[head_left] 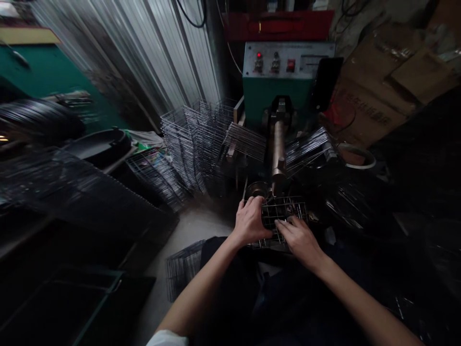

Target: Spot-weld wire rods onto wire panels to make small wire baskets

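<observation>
A small wire grid (272, 210) lies in front of me, just under the tip of a spot welder's copper-coloured electrode arm (278, 149). My left hand (250, 222) is closed on the grid's left side, its thumb along the near edge. On the right part of the grid, my right hand (299, 240) grips the wires with its fingers bent over them. Parts of the grid are covered by both hands. Behind my left hand sits a round metal piece (256, 189) below the electrode.
The green machine (277, 91) has a switch panel with a red light. Stacked wire racks (194, 144) stand at left, loose wire rods (306, 151) at right. A phone (326, 84) hangs by the panel. Cardboard boxes (370, 96) lean at right; another wire piece (183, 269) stands by my leg.
</observation>
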The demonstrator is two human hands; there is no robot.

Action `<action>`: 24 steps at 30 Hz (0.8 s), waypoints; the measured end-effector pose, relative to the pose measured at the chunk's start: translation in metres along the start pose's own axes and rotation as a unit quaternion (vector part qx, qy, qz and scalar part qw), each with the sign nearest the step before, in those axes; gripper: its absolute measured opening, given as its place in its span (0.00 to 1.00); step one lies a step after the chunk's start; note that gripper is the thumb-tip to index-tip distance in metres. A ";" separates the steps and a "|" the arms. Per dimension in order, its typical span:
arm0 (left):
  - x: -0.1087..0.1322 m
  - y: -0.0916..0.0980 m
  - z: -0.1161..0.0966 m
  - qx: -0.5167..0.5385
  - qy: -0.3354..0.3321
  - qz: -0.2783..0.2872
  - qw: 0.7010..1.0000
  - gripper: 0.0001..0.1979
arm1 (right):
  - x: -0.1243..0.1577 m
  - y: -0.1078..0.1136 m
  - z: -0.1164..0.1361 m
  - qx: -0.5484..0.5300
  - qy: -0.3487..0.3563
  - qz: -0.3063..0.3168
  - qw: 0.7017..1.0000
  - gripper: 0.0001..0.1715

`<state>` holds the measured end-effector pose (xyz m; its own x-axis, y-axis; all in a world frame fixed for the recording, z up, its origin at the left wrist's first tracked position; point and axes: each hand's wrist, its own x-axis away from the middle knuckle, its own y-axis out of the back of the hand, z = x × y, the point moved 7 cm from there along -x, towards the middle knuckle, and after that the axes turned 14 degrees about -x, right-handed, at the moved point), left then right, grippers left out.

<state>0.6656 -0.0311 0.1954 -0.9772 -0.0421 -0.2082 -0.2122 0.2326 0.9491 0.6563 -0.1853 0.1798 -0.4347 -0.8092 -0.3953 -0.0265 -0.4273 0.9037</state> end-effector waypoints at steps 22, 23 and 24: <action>-0.024 0.003 0.011 0.018 0.009 -0.033 0.999 0.45 | -0.021 0.008 -0.026 -0.099 -0.001 -0.032 0.995 0.23; -0.024 0.002 0.011 0.017 0.008 -0.034 0.999 0.44 | -0.022 0.009 -0.026 -0.106 -0.006 -0.033 0.994 0.22; -0.024 0.002 0.010 0.015 0.006 -0.036 0.999 0.43 | -0.023 0.010 -0.027 -0.114 -0.013 -0.034 0.993 0.21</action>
<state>0.6887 -0.0198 0.1998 -0.9593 -0.0708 -0.2733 -0.2822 0.2576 0.9241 0.6900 -0.1821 0.1938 -0.4621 -0.7656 -0.4477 0.1465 -0.5637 0.8128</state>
